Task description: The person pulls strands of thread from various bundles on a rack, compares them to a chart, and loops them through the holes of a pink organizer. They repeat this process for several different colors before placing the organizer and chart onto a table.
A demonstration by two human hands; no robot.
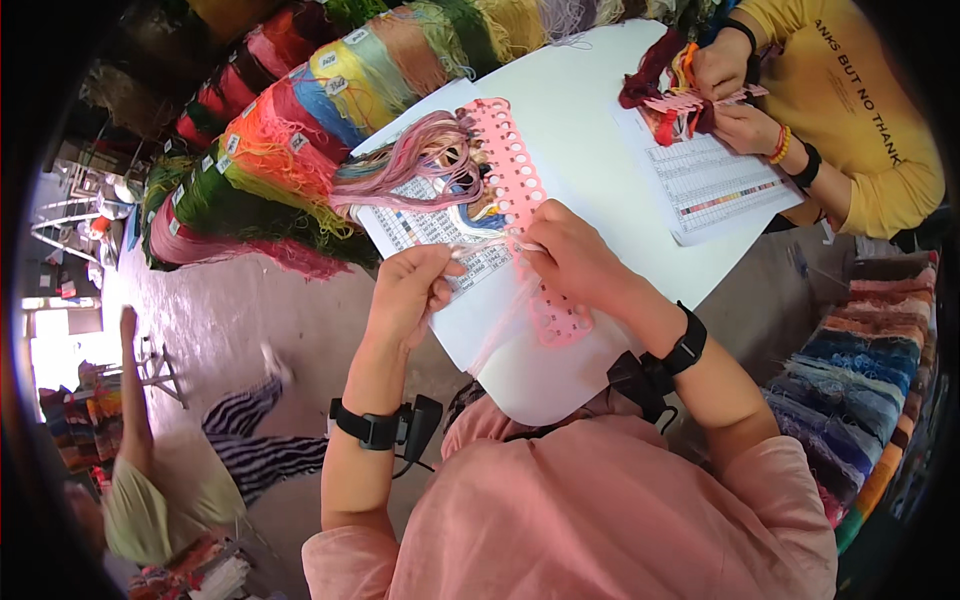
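Note:
A pink perforated thread card (508,140) lies lengthwise on the white tabletop (590,90). Skeins of mauve, brown, blue and yellow embroidery floss (425,165) hang from the holes along its upper left side. Pale floss (487,244) stretches between my hands across the card's middle. My left hand (408,285) is closed, pinching it at thumb and forefinger just left of the card. Over the card, my right hand (575,255) grips the same floss near a hole; its fingertips partly hide that hole. Loose pale pink strands (508,325) trail below toward the table's near edge.
A printed chart (395,228) lies under the floss. Across the table at right, a co-worker in a yellow top (850,110) handles red floss on another card above a second chart (715,185). Large coloured skeins (290,140) line the far left; more are stacked at right (860,360).

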